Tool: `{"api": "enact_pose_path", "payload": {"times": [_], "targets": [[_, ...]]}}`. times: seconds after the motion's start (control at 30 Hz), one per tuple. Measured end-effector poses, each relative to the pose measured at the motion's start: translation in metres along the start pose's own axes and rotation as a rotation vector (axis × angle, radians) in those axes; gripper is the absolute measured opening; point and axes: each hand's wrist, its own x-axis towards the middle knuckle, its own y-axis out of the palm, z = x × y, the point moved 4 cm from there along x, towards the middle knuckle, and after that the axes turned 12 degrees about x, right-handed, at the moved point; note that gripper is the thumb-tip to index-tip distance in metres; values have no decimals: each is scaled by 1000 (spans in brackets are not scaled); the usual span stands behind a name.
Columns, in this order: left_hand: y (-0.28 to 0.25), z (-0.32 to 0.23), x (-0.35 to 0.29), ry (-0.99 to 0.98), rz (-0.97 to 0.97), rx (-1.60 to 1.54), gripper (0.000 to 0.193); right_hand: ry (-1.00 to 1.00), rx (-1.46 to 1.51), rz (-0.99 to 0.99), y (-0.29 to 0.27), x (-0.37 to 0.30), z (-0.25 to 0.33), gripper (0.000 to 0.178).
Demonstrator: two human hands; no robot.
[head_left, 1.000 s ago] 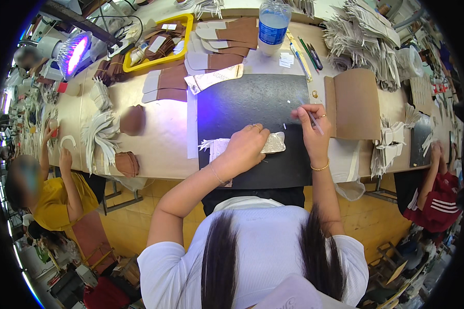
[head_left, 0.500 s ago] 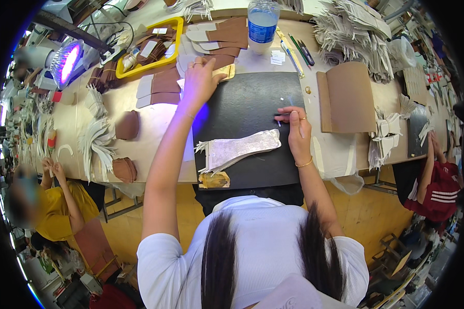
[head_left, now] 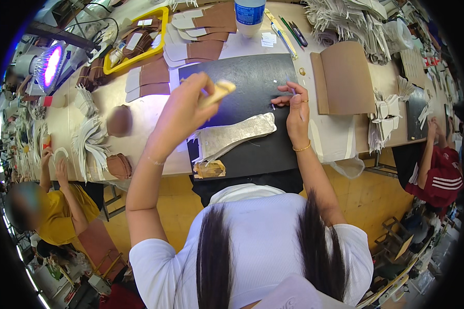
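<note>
My left hand (head_left: 188,110) is closed around a small yellow block (head_left: 220,92), held over the left side of a black mat (head_left: 252,77). My right hand (head_left: 296,116) hovers at the mat's right edge, fingers pinched on a thin pale pen-like stick (head_left: 293,91) whose tip points down to the left. Between the hands lies a stack of long whitish-grey cut pieces (head_left: 237,135) with loose, frayed left ends. A worn tan patch (head_left: 210,169) sits at the mat's near left corner, and a tiny white scrap (head_left: 275,81) is on its far part.
Brown-and-white pieces (head_left: 203,49) lie fanned beyond the mat, beside a yellow tray (head_left: 162,38). A bottle (head_left: 250,18), cutter (head_left: 283,38) and snips (head_left: 298,33) stand or lie at the back. A brown board (head_left: 345,80) is right, a lit lamp (head_left: 51,64) left. Co-workers sit both sides.
My left hand has come back from the far brown pieces toward me, lifting the yellow block. My right hand stays near the mat's right edge with the stick. The view has shifted slightly.
</note>
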Motion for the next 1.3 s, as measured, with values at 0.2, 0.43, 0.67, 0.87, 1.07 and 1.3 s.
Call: {"api": "enact_pose_path", "payload": {"times": [0.2, 0.43, 0.67, 0.87, 1.07, 1.3], "targets": [[1, -8, -19, 4, 166, -47, 31, 31, -10, 40, -3, 0, -3, 45], [45, -24, -27, 73, 182, 48, 37, 52, 50, 9, -3, -1, -2, 42], [35, -34, -34, 237, -54, 21, 27, 54, 37, 20, -2, 0, 1, 39], [15, -31, -40, 129, -22, -48, 24, 43, 1, 22, -3, 0, -2, 39], [49, -33, -40, 140, 50, -16, 31, 62, -1, 29, -1, 0, 0, 38], [70, -28, -48, 334, -85, 147, 28, 41, 78, -22, -1, -1, 1, 51]]}}
